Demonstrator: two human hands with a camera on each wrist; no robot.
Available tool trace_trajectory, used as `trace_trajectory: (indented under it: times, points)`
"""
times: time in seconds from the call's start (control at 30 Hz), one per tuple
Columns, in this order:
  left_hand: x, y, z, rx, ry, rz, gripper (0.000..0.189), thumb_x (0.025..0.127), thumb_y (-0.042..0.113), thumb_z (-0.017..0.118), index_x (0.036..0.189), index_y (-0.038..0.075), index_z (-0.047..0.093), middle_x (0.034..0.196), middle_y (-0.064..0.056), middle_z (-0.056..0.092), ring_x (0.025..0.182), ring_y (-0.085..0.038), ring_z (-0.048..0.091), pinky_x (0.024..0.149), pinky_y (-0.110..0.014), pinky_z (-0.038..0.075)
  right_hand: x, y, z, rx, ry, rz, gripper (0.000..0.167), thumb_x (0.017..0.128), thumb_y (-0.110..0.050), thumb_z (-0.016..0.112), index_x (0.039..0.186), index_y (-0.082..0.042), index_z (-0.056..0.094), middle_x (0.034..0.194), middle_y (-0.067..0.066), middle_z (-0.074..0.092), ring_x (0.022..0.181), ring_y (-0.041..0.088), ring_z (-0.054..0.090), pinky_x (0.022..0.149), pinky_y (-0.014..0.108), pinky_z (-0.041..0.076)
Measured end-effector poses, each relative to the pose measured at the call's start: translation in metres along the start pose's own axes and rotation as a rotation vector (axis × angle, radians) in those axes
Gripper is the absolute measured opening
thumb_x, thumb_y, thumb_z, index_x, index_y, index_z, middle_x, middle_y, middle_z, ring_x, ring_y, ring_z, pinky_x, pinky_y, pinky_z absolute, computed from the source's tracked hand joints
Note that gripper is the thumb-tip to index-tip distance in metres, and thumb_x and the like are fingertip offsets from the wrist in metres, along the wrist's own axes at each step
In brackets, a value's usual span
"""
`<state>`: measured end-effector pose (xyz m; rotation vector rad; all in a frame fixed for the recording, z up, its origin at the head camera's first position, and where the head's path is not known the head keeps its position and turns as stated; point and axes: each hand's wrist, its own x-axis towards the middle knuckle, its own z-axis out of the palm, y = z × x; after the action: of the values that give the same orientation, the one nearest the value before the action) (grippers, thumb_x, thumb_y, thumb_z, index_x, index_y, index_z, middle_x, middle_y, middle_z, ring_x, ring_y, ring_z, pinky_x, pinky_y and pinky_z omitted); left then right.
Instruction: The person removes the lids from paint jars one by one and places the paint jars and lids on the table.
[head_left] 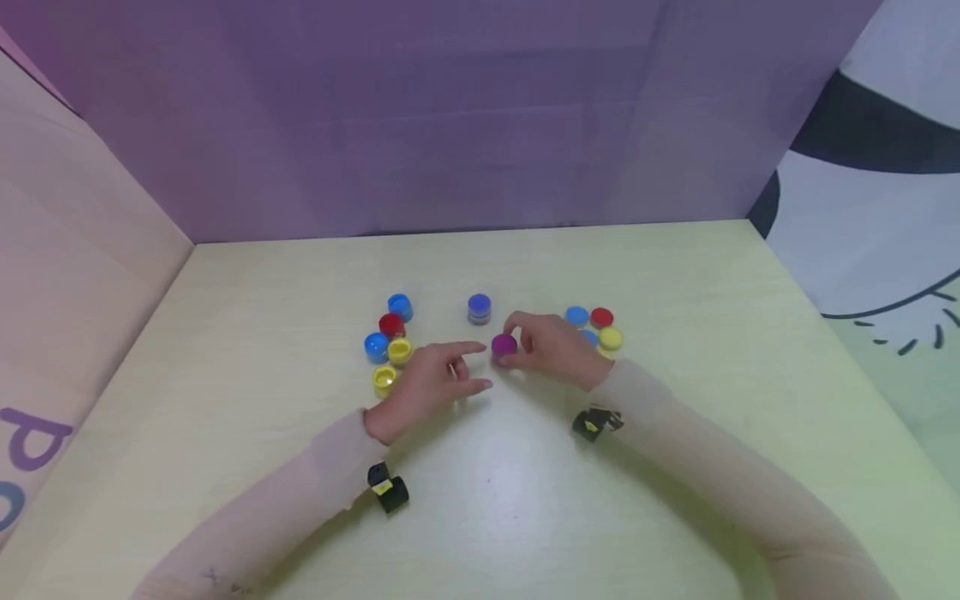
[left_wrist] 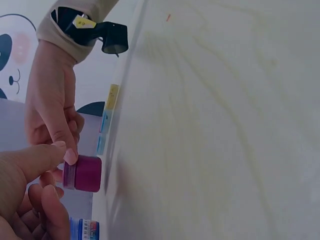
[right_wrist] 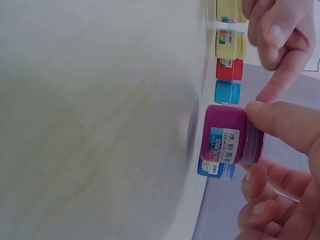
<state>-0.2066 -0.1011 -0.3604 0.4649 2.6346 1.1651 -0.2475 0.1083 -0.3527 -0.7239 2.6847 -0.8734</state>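
A small magenta gouache jar point(head_left: 504, 346) with its lid on is in the middle of the table. My right hand point(head_left: 555, 346) pinches it round the lid between thumb and fingers; the printed label on the jar body point(right_wrist: 222, 140) faces the right wrist camera. Just left of the jar is my left hand point(head_left: 431, 375), index finger and thumb stretched toward it and spread apart, holding nothing. Behind the magenta jar stands a capped blue-violet jar point(head_left: 479, 310).
To the left stand several uncapped jars: blue point(head_left: 401, 307), red point(head_left: 392, 325) and yellow point(head_left: 385, 381). Loose lids lie at right, including a red lid point(head_left: 602, 317) and a yellow lid point(head_left: 611, 337), some partly behind my right hand. A purple partition point(head_left: 480, 125) closes the table's back.
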Motion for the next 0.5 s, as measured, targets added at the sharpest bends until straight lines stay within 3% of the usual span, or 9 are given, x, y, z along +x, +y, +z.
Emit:
trace_trajectory:
  times: [0.5]
  points:
    - [0.017,-0.006,0.018,-0.11,-0.025,-0.062,0.045,0.083,0.022,0.074,0.125,0.014,0.061,0.068,0.0,0.058,0.058,-0.015,0.051,0.054,-0.024,0.04,-0.005,0.0,0.002,0.013,-0.016,-0.069,0.029,0.081,-0.02,0.075,0.103,-0.01,0.059,0.068,0.001,0.055,0.06,0.014,0.048,0.057,0.025,0.041]
